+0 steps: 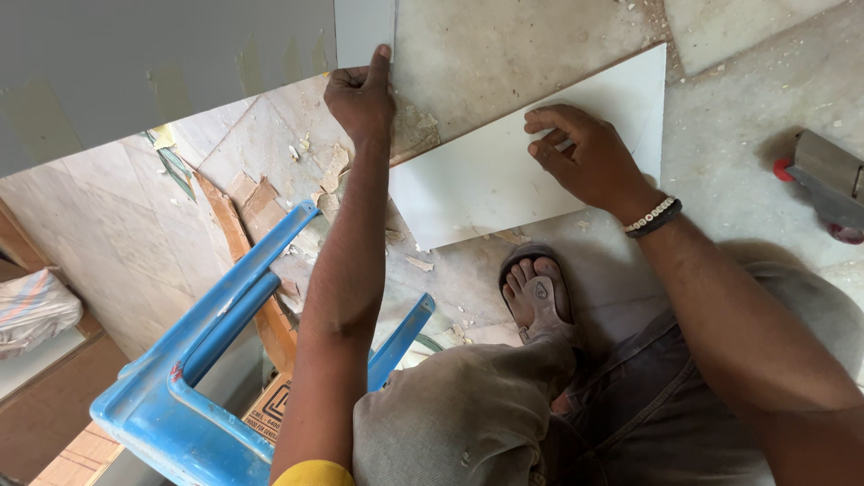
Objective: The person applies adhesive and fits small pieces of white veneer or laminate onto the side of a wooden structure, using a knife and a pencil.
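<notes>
Head view: the left hand pinches the top edge of a white tile (centre frame, on the floor), while the right hand presses flat on it, beside a blue stool.

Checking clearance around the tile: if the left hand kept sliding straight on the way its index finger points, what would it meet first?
The left hand points up the frame, fingertip at the pale upright strip by the grey wall. It would likely meet that strip at once; whether they already touch is unclear.

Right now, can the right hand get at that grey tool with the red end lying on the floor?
Probably yes: the right hand rests on the white tile, and only bare floor lies between it and the grey tool.
</notes>
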